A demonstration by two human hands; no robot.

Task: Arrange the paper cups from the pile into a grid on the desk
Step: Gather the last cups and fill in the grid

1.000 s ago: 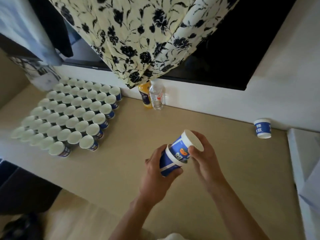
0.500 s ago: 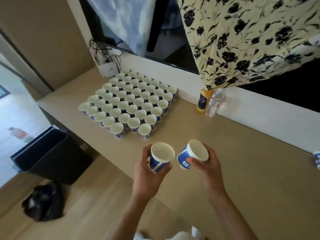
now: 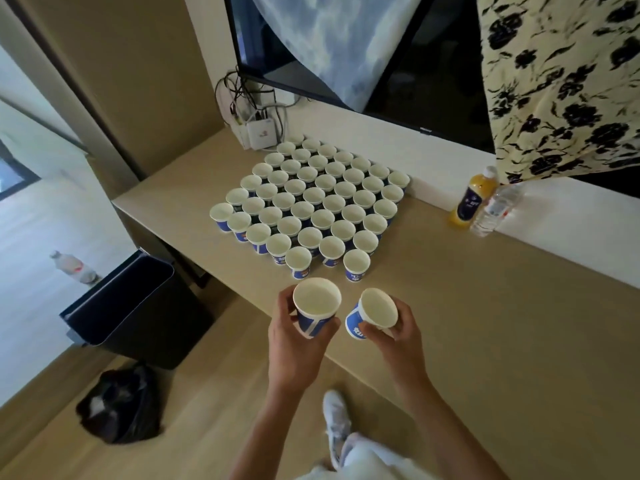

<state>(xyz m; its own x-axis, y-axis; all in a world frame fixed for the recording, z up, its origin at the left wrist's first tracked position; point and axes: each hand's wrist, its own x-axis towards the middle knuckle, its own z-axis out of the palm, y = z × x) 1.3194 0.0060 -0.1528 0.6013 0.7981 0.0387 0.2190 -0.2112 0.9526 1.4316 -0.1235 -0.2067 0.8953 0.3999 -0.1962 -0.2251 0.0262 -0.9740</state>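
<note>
We hold one paper cup in each of our hands, left [image 3: 294,337] gripping an upright cup [image 3: 316,306], right [image 3: 394,337] a tilted cup [image 3: 372,315], over the bench [image 3: 485,323] edge just before the grid [image 3: 311,202]. Next, likely, set both down extending the near row.

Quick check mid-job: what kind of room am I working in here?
Probably a hotel room or small bedroom, not a workshop. A wall-mounted TV hangs above a long desk, a floral garment is hung over the screen, and what looks like a router with tangled cables sits in the corner.
</note>
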